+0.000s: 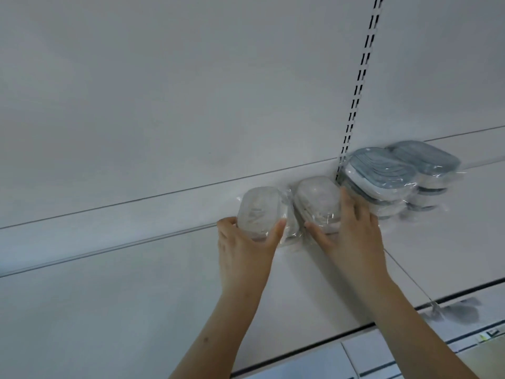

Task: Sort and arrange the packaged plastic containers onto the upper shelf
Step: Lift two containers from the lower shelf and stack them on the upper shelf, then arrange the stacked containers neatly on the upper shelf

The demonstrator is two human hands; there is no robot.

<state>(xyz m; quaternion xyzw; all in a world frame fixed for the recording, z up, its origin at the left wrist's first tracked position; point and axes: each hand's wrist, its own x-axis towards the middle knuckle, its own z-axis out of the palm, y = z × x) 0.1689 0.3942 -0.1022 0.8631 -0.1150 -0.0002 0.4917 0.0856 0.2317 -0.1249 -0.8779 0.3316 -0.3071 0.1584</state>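
Note:
Two pale, plastic-wrapped containers stand side by side on the white upper shelf (136, 283). My left hand (243, 247) grips the left pale container (258, 212), thumb on its right side and fingers on its left. My right hand (352, 231) holds the right pale container (318, 201), thumb in front and fingers round its right side. Just to the right, two stacks of wrapped grey-blue lidded containers sit on the shelf: a near stack (382, 179) touching my right fingers and a far stack (429, 168) behind it.
The white back panel (191, 91) rises behind the shelf, with a slotted upright (358, 86) running down to the containers. At lower right the shelf's front edge (410, 324) shows a price rail and a lower level with grey items (461, 310).

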